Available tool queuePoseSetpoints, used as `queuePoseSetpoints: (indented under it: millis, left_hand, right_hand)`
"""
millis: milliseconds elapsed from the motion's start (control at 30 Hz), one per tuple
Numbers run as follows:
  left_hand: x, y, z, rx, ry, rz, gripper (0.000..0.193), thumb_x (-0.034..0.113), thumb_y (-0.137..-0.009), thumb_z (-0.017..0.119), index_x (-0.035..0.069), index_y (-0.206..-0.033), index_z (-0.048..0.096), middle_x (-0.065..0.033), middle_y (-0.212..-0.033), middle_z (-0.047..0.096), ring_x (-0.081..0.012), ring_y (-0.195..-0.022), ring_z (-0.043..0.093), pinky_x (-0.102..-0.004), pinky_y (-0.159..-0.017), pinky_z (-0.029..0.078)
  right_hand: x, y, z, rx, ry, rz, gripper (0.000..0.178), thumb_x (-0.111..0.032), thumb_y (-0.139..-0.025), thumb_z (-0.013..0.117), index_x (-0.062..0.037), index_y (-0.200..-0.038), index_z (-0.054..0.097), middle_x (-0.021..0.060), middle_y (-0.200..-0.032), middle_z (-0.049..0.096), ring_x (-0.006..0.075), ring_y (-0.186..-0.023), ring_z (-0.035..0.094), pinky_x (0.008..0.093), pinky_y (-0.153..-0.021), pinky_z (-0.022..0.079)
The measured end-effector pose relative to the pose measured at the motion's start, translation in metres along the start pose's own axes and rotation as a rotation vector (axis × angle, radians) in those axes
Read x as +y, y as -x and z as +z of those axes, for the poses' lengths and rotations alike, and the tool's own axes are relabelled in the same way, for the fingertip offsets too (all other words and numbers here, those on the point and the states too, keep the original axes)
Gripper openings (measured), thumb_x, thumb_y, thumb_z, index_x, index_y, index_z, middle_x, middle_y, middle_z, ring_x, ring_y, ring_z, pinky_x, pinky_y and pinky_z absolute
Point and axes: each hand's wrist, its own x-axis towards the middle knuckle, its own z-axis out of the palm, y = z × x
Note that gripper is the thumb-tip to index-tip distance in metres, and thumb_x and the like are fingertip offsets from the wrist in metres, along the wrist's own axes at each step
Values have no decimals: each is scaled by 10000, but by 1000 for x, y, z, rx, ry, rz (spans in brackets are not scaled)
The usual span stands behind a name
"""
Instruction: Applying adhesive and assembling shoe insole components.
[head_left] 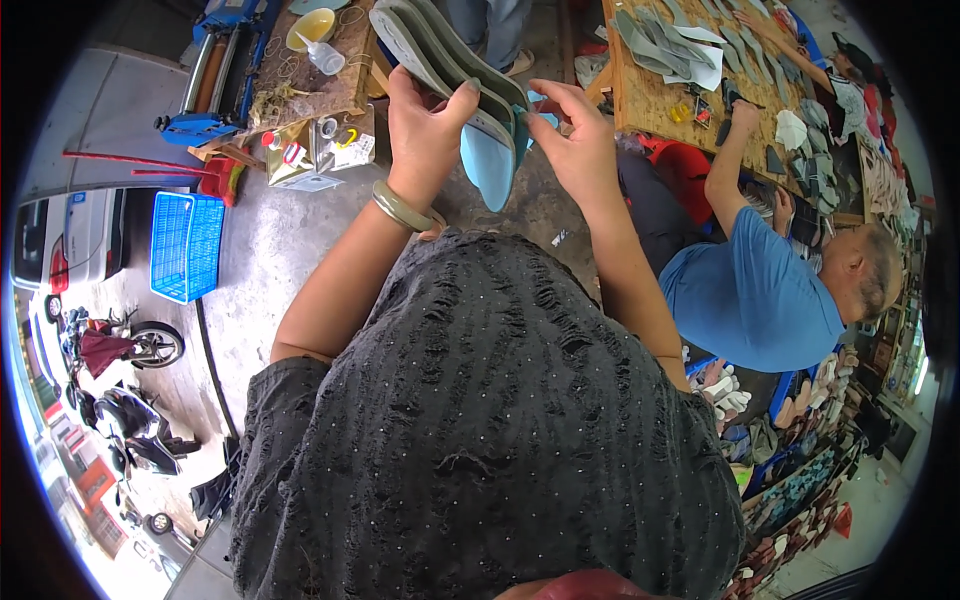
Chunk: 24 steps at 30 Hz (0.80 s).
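My left hand [425, 130] is wrapped round a stack of grey shoe soles [425, 55], its thumb lying over the near ends. The soles are held up in front of me and tilted, with their far ends at the top of the view. Light blue insole-shaped pieces [488, 170] hang below the near end of the stack. At the right side of the stack, my right hand [575, 145] closes its thumb and forefinger on the edge of a light blue piece [538, 105]. How many layers are held is partly hidden by the fingers.
A wooden bench [350, 95] with a yellow bowl [311, 28] and squeeze bottle [325, 58] stands ahead left, beside a blue roller machine [210, 90]. A metal can [300, 165] and blue basket [187, 245] are on the floor. A co-worker [750, 290] sits at the right-hand table [645, 100].
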Motion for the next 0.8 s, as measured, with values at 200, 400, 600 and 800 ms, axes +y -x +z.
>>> queuePoseSetpoints:
  millis: [200,400,600,800]
  left_hand:
    - [6,3,7,-4,6,17,418,82,-799,677,-42,-1102,417,-119,-1004,604,-155,-879,615,-287,-780,519]
    - [13,7,16,-9,11,61,432,72,-806,669,-46,-1121,398,-126,-1044,582,-170,-910,611,-310,-810,527]
    - [7,3,20,-1,8,73,444,77,-808,670,-51,-1135,398,-127,-1032,593,-173,-905,616,-308,-813,527]
    - [4,-3,21,5,-11,38,442,84,-806,677,-57,-1129,410,-131,-1019,607,-172,-892,624,-298,-796,526]
  right_hand:
    - [0,-4,7,100,291,-239,428,-18,-702,694,-98,-1111,597,41,-960,633,208,-768,626,334,-678,487]
    - [-2,-2,13,207,56,-52,416,29,-748,664,-83,-1138,574,47,-877,633,147,-694,621,262,-643,494]
    - [13,-7,7,161,-296,128,393,23,-834,606,-37,-1212,519,71,-935,649,73,-742,595,218,-651,481]
    - [10,-9,-3,134,-606,269,354,7,-880,522,-38,-1231,523,84,-993,666,66,-752,599,218,-673,492]
